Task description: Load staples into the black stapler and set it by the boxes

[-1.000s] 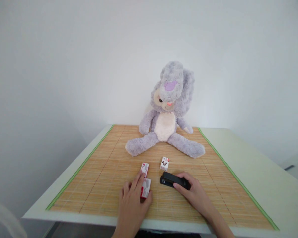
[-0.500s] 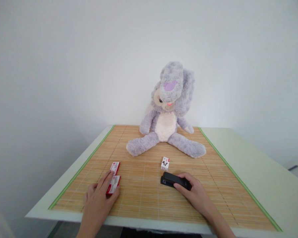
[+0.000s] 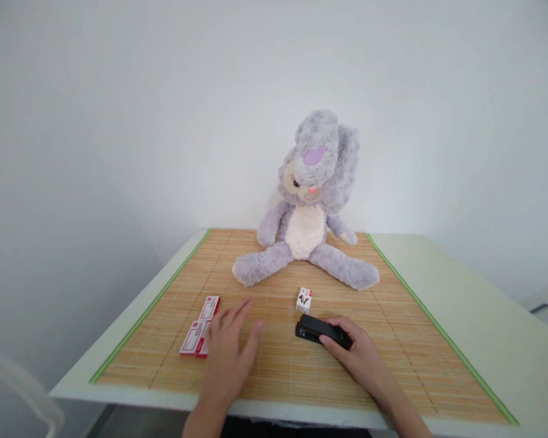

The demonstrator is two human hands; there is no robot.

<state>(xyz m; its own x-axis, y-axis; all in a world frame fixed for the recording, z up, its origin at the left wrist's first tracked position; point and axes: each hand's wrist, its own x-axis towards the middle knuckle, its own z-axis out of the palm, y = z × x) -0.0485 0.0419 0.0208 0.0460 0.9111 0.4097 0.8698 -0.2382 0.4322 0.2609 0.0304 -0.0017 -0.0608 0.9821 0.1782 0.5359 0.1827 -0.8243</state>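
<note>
A: Grip-wise, right hand (image 3: 361,359) is closed over the right end of the black stapler (image 3: 314,328), fingers on top, thumb on the near side.
B: And the left hand (image 3: 231,354)?
A: Flat, fingers spread, holding nothing. It sits low over the bamboo mat (image 3: 393,340), btwn the stapler and the red-and-white staple boxes (image 3: 192,338).
B: Stapler's long axis?
A: Approx. left-right across the mat. Free end points left, twd the left hand, w/ a clear gap.
B: Which hand is nearer the boxes?
A: Left, by far. They lie just beside its outer edge. Can't tell if they're touching.
B: Anything else close?
A: Small white box (image 3: 304,300) just behind the stapler, not touching it.
</note>
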